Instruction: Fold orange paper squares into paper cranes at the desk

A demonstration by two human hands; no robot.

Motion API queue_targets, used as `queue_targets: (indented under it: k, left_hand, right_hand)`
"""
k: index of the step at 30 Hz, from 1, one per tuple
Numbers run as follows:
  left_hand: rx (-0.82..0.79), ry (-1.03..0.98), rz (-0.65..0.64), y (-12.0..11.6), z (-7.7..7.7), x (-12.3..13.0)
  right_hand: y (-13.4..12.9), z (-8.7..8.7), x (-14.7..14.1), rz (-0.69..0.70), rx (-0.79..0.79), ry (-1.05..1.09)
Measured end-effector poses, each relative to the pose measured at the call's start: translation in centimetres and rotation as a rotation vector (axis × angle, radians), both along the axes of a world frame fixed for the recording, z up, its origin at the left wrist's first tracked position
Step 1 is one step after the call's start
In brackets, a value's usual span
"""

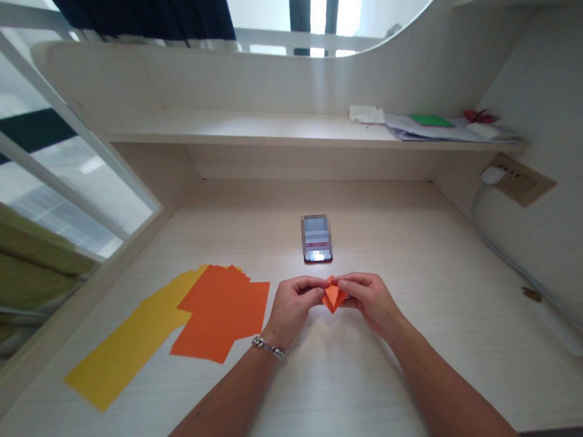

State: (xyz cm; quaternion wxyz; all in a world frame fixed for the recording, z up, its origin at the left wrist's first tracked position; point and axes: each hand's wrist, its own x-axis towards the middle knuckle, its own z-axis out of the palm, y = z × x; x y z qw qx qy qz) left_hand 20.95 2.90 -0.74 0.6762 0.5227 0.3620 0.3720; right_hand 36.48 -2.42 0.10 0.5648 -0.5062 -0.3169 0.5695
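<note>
Well, the person's left hand (294, 309) and right hand (370, 304) meet near the middle of a pale wood-grain desk (413, 250), and both are closed in a pinch, neither one released. Between them, a small piece of folded orange paper (333, 295) is held by its sides, with its pointed end facing down toward the person; the fingers (310, 284) of the left hand press on one side and the fingers (349, 284) of the right hand on the other, and the inner folds are hidden from this view. A metal chain bracelet (268, 347) circles the left wrist. Just beyond the hands sits a smartphone (316, 239), its screen lit and too blurred to read. To the left of the hands, a fanned stack of orange paper sheets (223, 310) overlaps a spread of yellow paper sheets (130, 343), and the 2 colours touch along their edges. Above the desk runs a pale shelf (245, 132) carrying a white tissue (365, 114), a pile of papers (445, 131), a green sheet (432, 121) and a red folded paper piece (479, 116). On the right wall, a plug (492, 175) sits in a wall socket (518, 178), with a grey cable (503, 250) running down from it.
</note>
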Motion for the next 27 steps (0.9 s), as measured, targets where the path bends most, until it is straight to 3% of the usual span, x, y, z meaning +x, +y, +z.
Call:
queue_targets:
  k: [10,15,20,27]
  left_hand:
    - [0.082,0.076,-0.010,0.1,-0.4,0.1]
    - [0.003,-0.028,-0.005,-0.1,0.0,0.3]
    - [-0.120,-0.020,-0.098,-0.5,0.1,0.5]
    - [-0.088,-0.003,-0.128,-0.5,0.0,0.6]
  right_hand:
    - [0.0,-0.8,-0.2,-0.017,0.017,-0.106]
    - [0.1,-0.9,-0.2,-0.047,0.054,-0.120]
    - [0.2,-1.3,-0.2,-0.129,0.101,-0.185]
    - [0.2,-1.3,-0.1,-0.166,0.091,-0.102]
